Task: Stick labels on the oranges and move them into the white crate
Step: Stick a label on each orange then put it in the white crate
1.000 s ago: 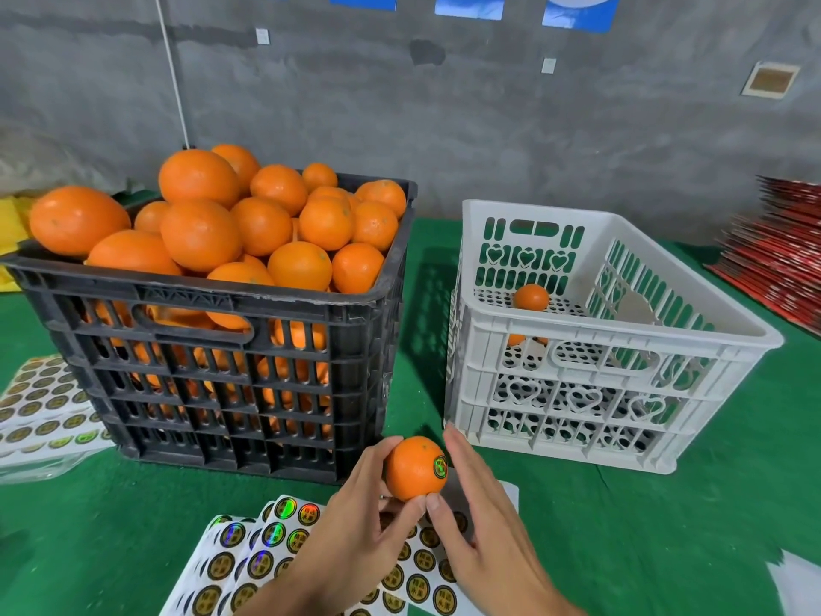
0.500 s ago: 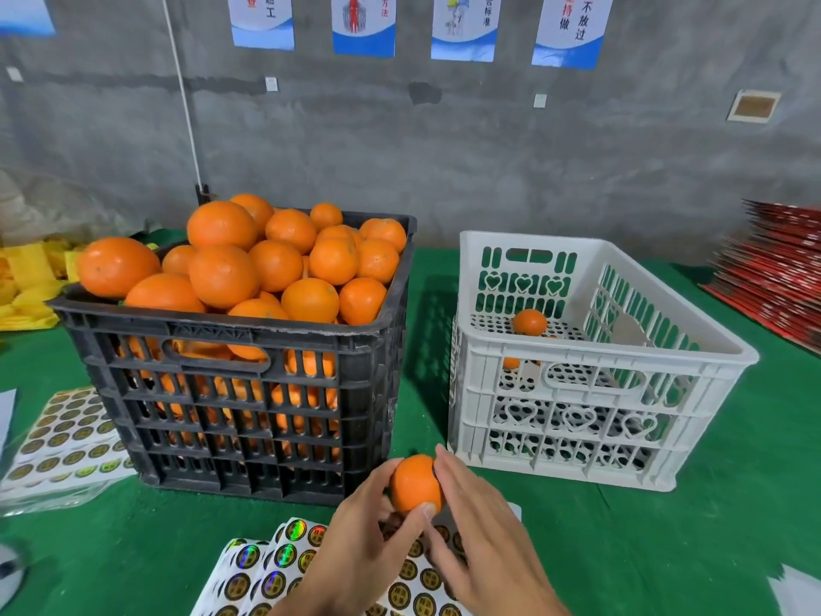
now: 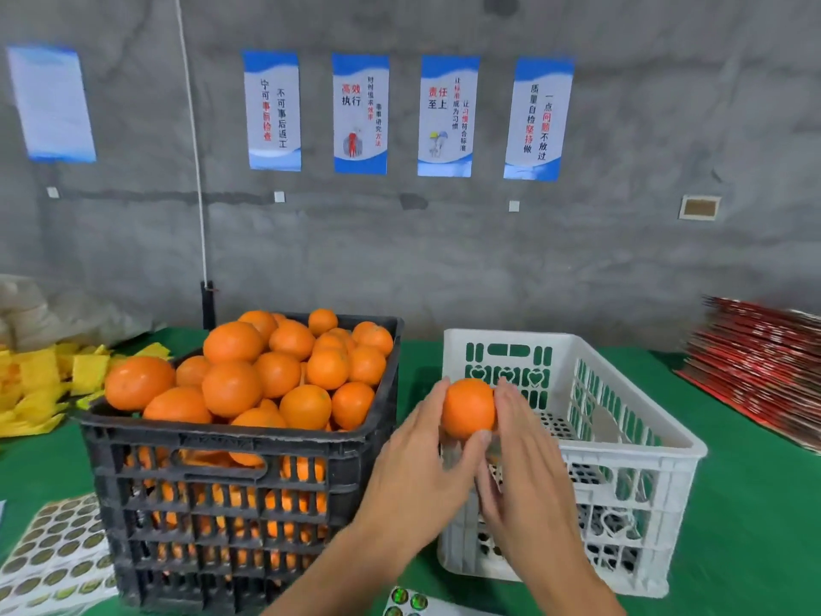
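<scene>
I hold one orange (image 3: 468, 406) up between both hands, over the near left corner of the white crate (image 3: 631, 453). My left hand (image 3: 417, 469) grips it from the left, thumb curled under the fruit. My right hand (image 3: 526, 464) lies against its right side with straight fingers. The label on this orange is turned out of sight. A black crate (image 3: 249, 442) heaped with oranges (image 3: 275, 371) stands to the left. My hands hide much of the white crate's floor.
Label sheets lie on the green table at the bottom edge (image 3: 406, 601) and at the lower left (image 3: 53, 549). Yellow packing pieces (image 3: 40, 384) pile up at the far left. A stack of red cartons (image 3: 764, 357) sits at the right. A grey wall rises behind.
Both hands have lifted the orange from just above the label sheet up and to the right, to the white crate's corner. The view has tilted upward.
</scene>
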